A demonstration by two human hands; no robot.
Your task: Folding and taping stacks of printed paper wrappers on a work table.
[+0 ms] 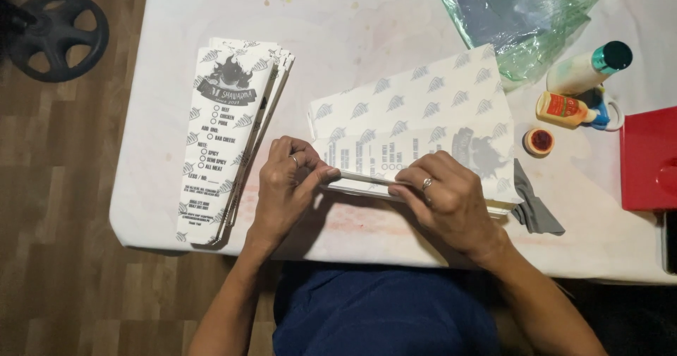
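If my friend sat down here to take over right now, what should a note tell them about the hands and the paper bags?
Left hand: fingers pinch the near left end of the printed paper sheet at its folded edge.
Right hand: fingers press down on the same fold, further right.
The sheet lies on the middle of the white table, part folded along its near edge.
Done: a stack of folded bags lies to the left.
Left: this sheet's fold is not finished.
Nearby, right side: glue bottle, small round pot, grey cloth.
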